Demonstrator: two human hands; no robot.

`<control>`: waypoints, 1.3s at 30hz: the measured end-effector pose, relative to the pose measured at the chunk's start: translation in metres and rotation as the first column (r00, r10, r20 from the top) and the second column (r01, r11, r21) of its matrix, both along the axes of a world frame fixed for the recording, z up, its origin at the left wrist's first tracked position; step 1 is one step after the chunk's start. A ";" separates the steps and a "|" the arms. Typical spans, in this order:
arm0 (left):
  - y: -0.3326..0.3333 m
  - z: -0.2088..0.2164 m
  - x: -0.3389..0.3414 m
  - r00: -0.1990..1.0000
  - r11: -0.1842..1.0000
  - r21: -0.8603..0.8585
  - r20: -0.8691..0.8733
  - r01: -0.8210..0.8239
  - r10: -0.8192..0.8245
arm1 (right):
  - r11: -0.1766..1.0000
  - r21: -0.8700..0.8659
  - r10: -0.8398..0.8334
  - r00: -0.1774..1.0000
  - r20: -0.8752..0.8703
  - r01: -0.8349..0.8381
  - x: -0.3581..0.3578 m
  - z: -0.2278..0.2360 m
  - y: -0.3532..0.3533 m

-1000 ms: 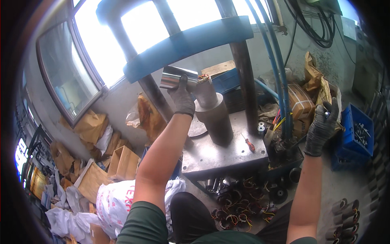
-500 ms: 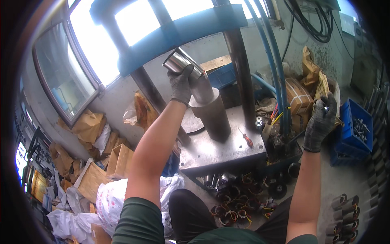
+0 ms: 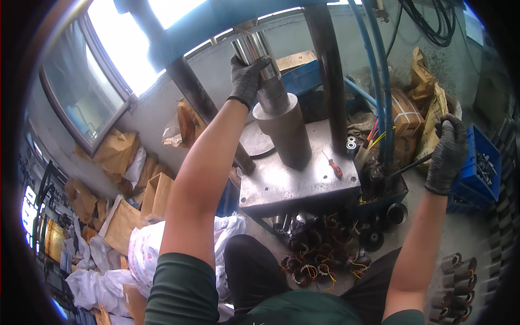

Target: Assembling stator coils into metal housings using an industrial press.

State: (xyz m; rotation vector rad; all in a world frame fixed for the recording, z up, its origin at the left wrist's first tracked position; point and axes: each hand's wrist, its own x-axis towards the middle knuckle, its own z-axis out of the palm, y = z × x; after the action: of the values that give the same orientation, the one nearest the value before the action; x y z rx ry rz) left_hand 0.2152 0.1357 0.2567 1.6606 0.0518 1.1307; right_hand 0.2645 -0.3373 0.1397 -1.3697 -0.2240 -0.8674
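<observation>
My gloved left hand (image 3: 249,78) is wrapped round a shiny metal sleeve (image 3: 247,47). The sleeve stands nearly upright at the top of a stepped grey steel post (image 3: 287,127), beneath the blue crossbeam of a press (image 3: 227,24). Whether its lower end is seated over the post's narrow top I cannot tell. The post rests on the press's steel bed (image 3: 265,187). Off to the right, my gloved right hand (image 3: 448,154) has its fingers curled at the end of a dark lever (image 3: 413,165); the glove hides the lever's tip.
A red-handled screwdriver (image 3: 336,169) lies on the bed beside the right column (image 3: 325,70). Wired motor parts (image 3: 319,265) are heaped below. A blue crate (image 3: 479,168) of metal pieces stands at right, near several cylinders (image 3: 455,281). White sacks (image 3: 149,260) and cardboard sit at left.
The sleeve has gone from tilted to nearly upright, in line with the post, still in my left hand. My right hand has shifted to the right, and the dark lever now shows beside it.
</observation>
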 end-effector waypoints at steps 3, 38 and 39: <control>0.009 -0.003 0.006 0.996 0.995 0.081 0.076 -0.062 0.056 | 0.997 -0.013 0.081 0.997 0.011 -0.081 0.003 0.003 -0.018; -0.006 -0.067 -0.023 0.988 0.981 -0.156 -0.086 0.112 -0.127 | -0.176 -0.923 -0.076 0.939 -0.334 -0.343 -0.208 -0.043 -0.094; -0.006 -0.065 -0.026 0.988 0.981 -0.161 -0.086 0.111 -0.126 | -0.181 -0.922 -0.077 0.939 -0.334 -0.343 -0.209 -0.044 -0.095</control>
State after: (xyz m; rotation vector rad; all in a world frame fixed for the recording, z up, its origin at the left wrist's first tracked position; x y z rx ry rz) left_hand 0.1894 0.1295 0.1918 1.5565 0.0985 0.9327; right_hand 0.0550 -0.4319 0.0959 -2.9355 -1.0181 -0.0272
